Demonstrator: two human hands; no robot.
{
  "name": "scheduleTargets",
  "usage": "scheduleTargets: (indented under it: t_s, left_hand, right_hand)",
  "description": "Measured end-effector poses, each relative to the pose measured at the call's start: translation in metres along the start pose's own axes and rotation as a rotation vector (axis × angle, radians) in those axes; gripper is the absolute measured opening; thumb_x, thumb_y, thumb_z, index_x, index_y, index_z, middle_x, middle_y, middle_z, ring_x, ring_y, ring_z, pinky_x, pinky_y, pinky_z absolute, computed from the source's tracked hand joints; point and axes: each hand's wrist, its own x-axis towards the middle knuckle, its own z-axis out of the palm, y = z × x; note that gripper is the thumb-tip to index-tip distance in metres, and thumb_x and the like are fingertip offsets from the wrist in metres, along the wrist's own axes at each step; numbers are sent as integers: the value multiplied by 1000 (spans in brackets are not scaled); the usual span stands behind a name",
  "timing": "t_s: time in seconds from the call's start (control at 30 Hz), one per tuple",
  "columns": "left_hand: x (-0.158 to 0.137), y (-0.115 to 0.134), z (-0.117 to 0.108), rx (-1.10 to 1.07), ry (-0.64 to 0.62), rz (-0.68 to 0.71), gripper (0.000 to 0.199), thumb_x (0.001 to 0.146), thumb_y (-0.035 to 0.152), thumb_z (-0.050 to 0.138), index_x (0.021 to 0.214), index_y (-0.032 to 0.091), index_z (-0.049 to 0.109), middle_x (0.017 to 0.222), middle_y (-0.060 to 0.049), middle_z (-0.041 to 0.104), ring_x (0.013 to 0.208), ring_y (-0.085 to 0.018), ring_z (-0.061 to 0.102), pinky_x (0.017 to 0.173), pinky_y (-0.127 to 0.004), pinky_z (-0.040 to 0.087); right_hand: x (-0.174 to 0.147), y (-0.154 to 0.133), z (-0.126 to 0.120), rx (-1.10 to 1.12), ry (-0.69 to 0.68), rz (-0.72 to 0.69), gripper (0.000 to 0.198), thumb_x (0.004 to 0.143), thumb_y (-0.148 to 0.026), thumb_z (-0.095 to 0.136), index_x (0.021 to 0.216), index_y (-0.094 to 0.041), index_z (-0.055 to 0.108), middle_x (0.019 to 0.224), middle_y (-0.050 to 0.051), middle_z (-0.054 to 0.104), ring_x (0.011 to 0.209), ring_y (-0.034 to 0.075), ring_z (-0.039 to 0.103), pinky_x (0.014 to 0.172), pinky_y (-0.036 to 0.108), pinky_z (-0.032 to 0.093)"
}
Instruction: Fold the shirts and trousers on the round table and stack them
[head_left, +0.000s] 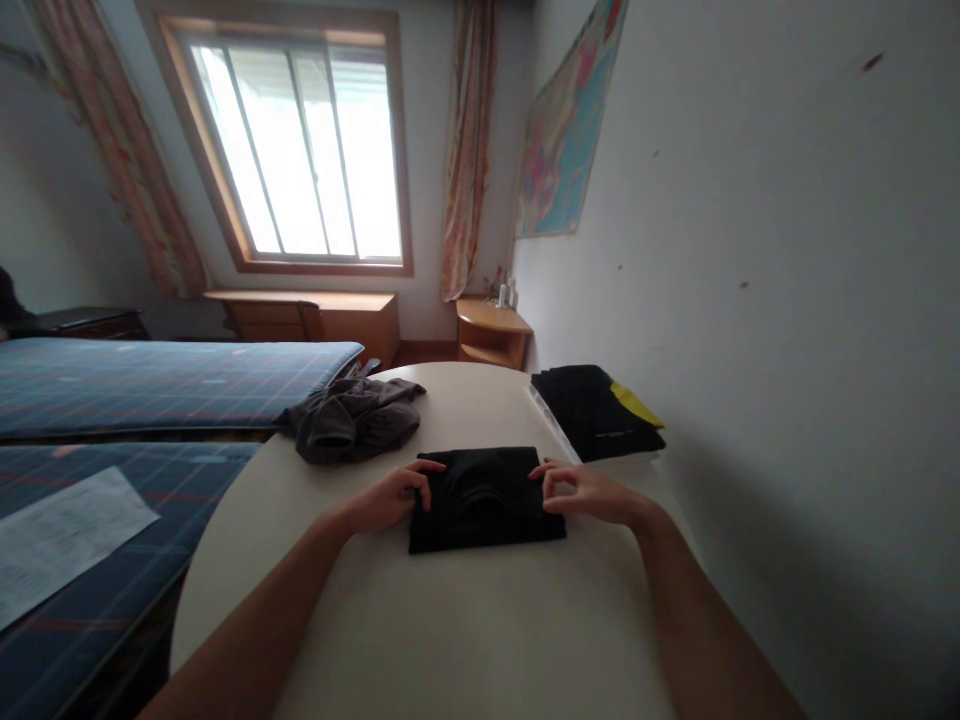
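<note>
A black T-shirt, folded into a flat rectangle with its curved collar on top, lies on the round white table. At its left edge, my left hand has its fingers curled over the cloth. My right hand grips the opposite edge, thumb and forefinger bent into a ring. What the fingertips pinch under the cloth is hidden. Beyond my left hand is a crumpled dark grey garment. Folded black clothes with a yellow part lie beyond my right hand, on something white and low-sided.
A white wall runs close along the table's right side. To the left are beds with blue plaid mattresses, one bearing a sheet of paper. A wooden desk and corner shelf stand at the back.
</note>
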Motion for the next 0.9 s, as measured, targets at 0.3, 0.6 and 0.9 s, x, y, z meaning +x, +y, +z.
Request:
scheduleTargets:
  t_s: [0.3, 0.6, 0.9]
  left_hand:
    - [11, 17, 11, 433, 465, 38, 30, 93, 28, 48, 114, 21, 69, 131, -10, 59, 125, -27, 51, 111, -44, 38]
    - [3, 11, 42, 504, 12, 15, 69, 89, 46, 62, 152, 35, 36, 165, -7, 18, 151, -37, 5, 119, -59, 12]
    - [11, 27, 32, 320, 114, 8, 46, 100, 44, 40, 83, 23, 77, 146, -4, 53, 144, -31, 33, 119, -49, 24]
  right_hand:
    - [43, -33, 51, -447, 484, -142, 39, 98, -46, 45, 123, -24, 65, 136, 11, 59, 131, 27, 46, 112, 46, 31]
    - [39, -26, 68, -421, 56, -37, 71, 86, -67, 55, 148, -34, 44, 164, 7, 22, 151, 36, 12, 119, 56, 11]
    - [46, -19, 64, -428, 297, 42, 50, 96, -51, 48, 137, -22, 55, 152, 11, 45, 143, 29, 35, 117, 51, 24]
